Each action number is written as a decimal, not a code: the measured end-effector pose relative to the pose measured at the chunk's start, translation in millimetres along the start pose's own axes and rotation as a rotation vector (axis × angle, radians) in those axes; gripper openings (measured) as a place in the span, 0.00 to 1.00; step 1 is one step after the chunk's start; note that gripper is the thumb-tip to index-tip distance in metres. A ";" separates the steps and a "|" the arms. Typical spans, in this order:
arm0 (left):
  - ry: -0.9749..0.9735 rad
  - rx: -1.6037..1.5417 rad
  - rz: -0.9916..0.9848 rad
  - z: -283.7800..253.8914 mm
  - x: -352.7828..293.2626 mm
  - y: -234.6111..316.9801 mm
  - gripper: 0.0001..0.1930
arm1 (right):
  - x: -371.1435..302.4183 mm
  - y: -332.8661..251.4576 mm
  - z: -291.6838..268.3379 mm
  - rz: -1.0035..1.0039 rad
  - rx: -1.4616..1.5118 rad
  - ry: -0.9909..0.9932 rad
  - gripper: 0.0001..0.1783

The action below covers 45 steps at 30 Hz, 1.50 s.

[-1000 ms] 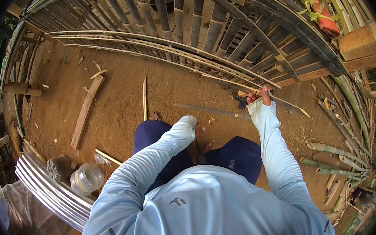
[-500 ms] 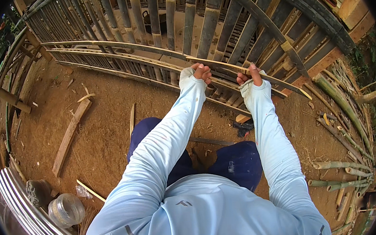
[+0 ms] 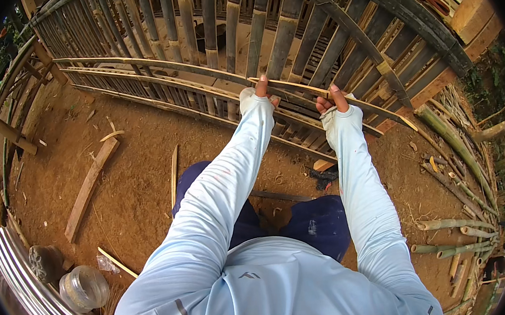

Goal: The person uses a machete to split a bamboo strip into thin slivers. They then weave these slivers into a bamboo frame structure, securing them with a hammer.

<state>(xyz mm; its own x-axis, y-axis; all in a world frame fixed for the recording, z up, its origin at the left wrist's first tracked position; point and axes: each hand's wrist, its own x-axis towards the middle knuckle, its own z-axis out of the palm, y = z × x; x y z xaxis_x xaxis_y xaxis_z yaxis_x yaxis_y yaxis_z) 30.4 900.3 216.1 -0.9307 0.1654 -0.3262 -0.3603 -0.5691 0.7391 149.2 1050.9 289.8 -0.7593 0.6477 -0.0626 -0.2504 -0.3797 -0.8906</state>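
Observation:
A long split bamboo strip [image 3: 377, 109] stretches across in front of me, from far left to right of my hands. My left hand [image 3: 259, 96] is closed on it, thumb pointing up on the far side. A short way to the right, my right hand [image 3: 335, 100] also grips the strip, its thumb raised and fingers curled beneath. Between the hands the strip shows a pale edge. Pale gloves or cuffs cover my palms, leaving the fingertips bare. Directly behind the strip stands a slatted bamboo panel [image 3: 286, 33], with narrow horizontal strips along its lower part.
On the dirt floor to the left lies a wooden plank [image 3: 92, 188]. Corrugated metal sheeting [image 3: 37, 293] and a clear plastic jar [image 3: 84, 288] sit at lower left. Bamboo poles [image 3: 456, 223] lie at right. A dark bundle [image 3: 324, 178] rests near my knees.
My left hand has shifted its hold slightly left, and its thumb now points upward instead of being curled. The right hand keeps its grip. The view has moved slightly.

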 end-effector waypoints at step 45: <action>-0.061 0.150 0.267 2.8 1.2 1.9 0.27 | -16.1 -28.0 -27.1 -0.007 -0.044 0.162 0.16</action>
<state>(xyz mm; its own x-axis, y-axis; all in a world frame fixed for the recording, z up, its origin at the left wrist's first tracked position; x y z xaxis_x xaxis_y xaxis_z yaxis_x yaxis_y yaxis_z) 28.4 901.7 218.7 -0.9941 0.0770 -0.0761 -0.1036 -0.4749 0.8739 184.8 1069.0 303.5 -0.6496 0.7499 -0.1248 -0.2267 -0.3477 -0.9098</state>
